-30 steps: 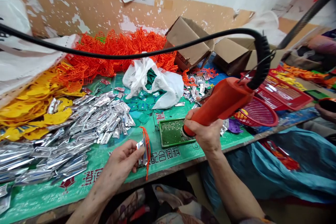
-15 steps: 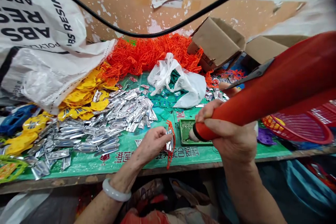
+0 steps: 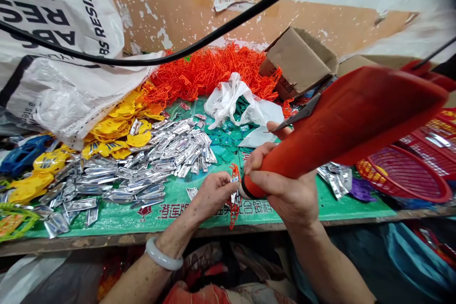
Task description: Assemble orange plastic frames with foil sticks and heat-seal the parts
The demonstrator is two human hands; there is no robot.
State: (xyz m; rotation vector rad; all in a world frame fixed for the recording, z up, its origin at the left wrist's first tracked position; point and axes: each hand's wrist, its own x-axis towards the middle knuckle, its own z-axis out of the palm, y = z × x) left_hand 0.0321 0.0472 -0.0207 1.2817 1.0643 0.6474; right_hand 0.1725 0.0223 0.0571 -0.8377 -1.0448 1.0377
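My left hand (image 3: 213,195) rests low over the table, its thumb and fingers pinching a thin orange plastic part (image 3: 234,218) with a small silvery piece on it. My right hand (image 3: 295,197) is wrapped round a red electric screwdriver (image 3: 320,128) with a grey lever and a black ring near its nose. The nose points down-left and meets the orange part beside my left fingertips; whether it touches cannot be made out. Left of my left hand lies a heap of silvery flat pieces (image 3: 178,147). The small green tray is hidden behind my right hand and the screwdriver.
Yellow plastic parts (image 3: 110,126) spill from a white resin sack (image 3: 60,95) at left. Orange parts (image 3: 210,73) pile up behind a white plastic bag (image 3: 228,104). A cardboard box (image 3: 302,59) and a red basket (image 3: 409,171) stand right. A black cable (image 3: 199,50) hangs across.
My right hand has brought the screwdriver left, from the green tray to the orange part. My left hand keeps its hold in nearly the same place. The view has shifted slightly.
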